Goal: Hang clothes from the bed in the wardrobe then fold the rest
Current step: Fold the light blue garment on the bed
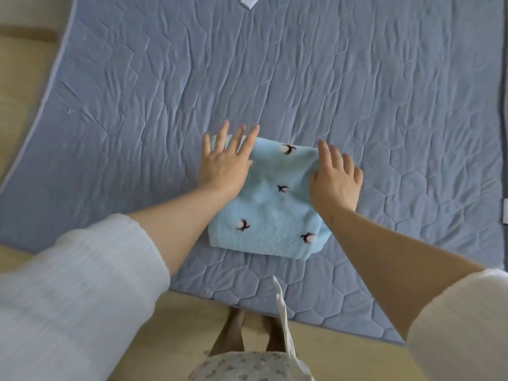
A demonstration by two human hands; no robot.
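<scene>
Both hands' grip open, flat on folded towel.

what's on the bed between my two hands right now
In the head view, only the folded light blue towel lies between the left hand and the right hand; both hands rest flat on its far corners.

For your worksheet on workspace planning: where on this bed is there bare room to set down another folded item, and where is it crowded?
Bare quilted bed cover stretches beyond the folded blue towel, toward the far edge, and on both sides of it. A narrower bare strip lies between the towel and the near edge. It is crowded only at the towel, where the left hand and right hand press its far corners.
</scene>
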